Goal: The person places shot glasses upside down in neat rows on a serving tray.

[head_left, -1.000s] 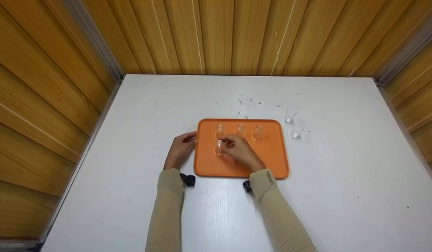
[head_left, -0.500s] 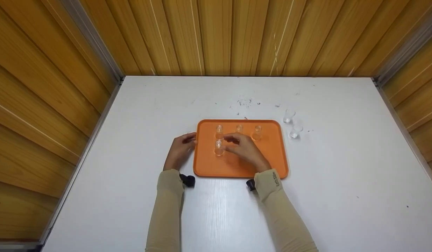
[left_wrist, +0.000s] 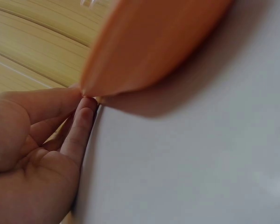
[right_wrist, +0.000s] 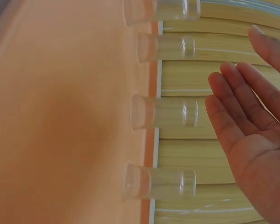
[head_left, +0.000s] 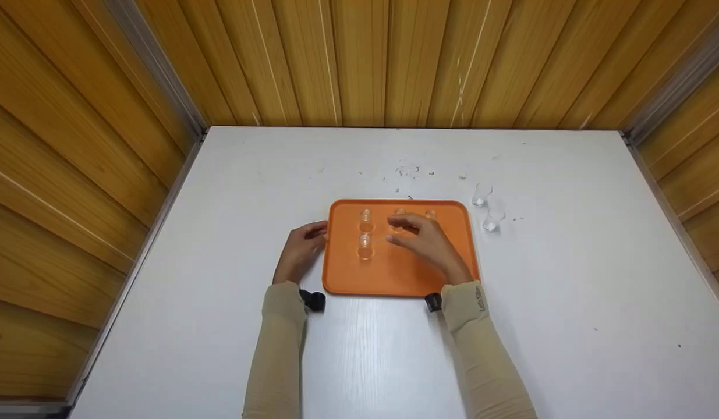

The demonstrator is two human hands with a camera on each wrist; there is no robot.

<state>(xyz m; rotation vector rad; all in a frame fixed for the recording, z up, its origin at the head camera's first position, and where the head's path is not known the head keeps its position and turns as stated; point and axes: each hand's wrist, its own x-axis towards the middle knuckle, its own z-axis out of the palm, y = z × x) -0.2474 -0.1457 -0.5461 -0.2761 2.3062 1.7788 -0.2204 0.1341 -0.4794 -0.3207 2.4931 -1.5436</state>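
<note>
An orange tray (head_left: 394, 273) lies on the table. Four-cornered and low-rimmed, its left edge is held by my left hand (head_left: 304, 247), with thumb and finger pinching the rim (left_wrist: 91, 74) in the left wrist view. Several small clear cups stand upside down on it. Three make a back row: a left cup (head_left: 366, 221), a middle cup (right_wrist: 165, 112) and a right cup (right_wrist: 161, 182). One front cup (head_left: 365, 247) stands before the left one. To its right, over the tray, my right hand (head_left: 426, 241) has thumb and fingers spread apart, holding nothing, and partly hides the back row.
Off the tray's right side, two more clear cups, a rear cup (head_left: 481, 195) and a nearer cup (head_left: 493, 220), stand rim up on the white table (head_left: 569, 262). Small dark specks mark the surface behind the tray. Wood-patterned walls (head_left: 359, 64) enclose the table's back and sides.
My right hand has let go of the front cup and moved right, its fingers spreading wider. The cup stays on the tray. My left hand has kept its place at the tray's edge.
</note>
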